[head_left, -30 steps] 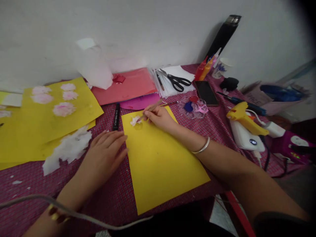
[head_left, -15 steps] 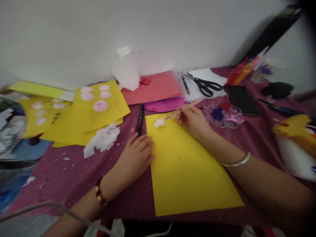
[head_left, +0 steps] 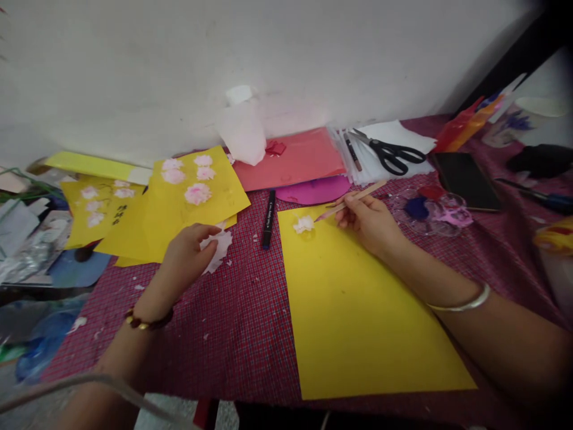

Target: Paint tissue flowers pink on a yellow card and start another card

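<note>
In my right hand (head_left: 364, 224) is a slim paintbrush (head_left: 329, 211) with a pale handle, its pinkish tip beside a white crumpled paper puff (head_left: 304, 224). The puff sits near the top left of a large yellow sheet (head_left: 353, 310), where my right hand also rests. My left hand (head_left: 188, 257) is over a heap of torn white tissue paper (head_left: 219, 251), thumb and fingers apart. Whether its fingertips touch the tissue is hard to tell. Between the heap and the sheet lies a black marker (head_left: 269, 220).
Yellow sheets with pink-white puffs (head_left: 197, 193) lie at the left. Black-handled scissors (head_left: 394, 156), a red folder (head_left: 290, 160) and a white cup-like object (head_left: 244, 131) stand along the wall. A clear palette (head_left: 430, 209) with blue, red and pink sits right of my right hand.
My left hand has left the yellow sheet's edge and moved left to the torn tissue. My right hand still holds the paintbrush by the puff. The view has shifted slightly.
</note>
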`<move>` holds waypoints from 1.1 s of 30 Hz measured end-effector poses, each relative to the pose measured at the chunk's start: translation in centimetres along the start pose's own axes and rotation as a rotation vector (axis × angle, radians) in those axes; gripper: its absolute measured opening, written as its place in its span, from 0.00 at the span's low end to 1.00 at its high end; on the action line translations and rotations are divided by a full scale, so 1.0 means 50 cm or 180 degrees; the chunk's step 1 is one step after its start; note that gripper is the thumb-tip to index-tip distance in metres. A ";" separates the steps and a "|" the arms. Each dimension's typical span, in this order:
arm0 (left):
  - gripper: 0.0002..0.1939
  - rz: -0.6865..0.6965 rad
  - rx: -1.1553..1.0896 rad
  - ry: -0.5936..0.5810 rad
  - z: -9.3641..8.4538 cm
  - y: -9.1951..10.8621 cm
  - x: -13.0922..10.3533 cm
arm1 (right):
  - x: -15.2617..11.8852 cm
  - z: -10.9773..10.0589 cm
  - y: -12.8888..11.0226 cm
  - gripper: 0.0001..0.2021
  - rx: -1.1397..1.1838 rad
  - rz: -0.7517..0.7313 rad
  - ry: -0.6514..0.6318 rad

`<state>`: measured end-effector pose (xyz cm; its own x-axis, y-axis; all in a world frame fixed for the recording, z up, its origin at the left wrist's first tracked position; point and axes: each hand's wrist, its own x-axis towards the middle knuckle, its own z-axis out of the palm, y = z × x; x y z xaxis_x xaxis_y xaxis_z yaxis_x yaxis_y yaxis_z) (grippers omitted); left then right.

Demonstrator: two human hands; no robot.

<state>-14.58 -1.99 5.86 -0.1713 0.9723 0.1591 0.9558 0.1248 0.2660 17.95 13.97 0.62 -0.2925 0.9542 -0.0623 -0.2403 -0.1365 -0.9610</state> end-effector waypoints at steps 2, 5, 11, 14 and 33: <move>0.18 0.0129 0.0264 -0.0272 0.013 0.001 0.007 | -0.002 0.001 -0.003 0.13 -0.0019 0.0017 0.0013; 0.28 0.0195 0.0464 -0.0315 0.021 -0.005 0.004 | -0.002 0.002 -0.004 0.12 -0.0117 0.0005 -0.0012; 0.22 0.0016 -0.0148 -0.0233 -0.025 -0.012 -0.002 | 0.000 0.004 -0.001 0.12 -0.0097 -0.0027 -0.0039; 0.20 -0.0328 -0.0487 -0.0407 -0.040 0.003 0.007 | -0.001 0.005 -0.003 0.12 -0.0100 -0.0007 -0.0042; 0.06 -0.0794 -0.3160 -0.0528 -0.044 0.085 0.039 | 0.001 0.009 -0.005 0.11 0.0012 0.0001 -0.0027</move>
<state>-11.37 0.00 9.37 -0.2304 0.9655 -0.1211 0.2578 0.1806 0.9492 17.57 13.93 0.99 -0.3004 0.9519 -0.0605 -0.2438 -0.1379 -0.9600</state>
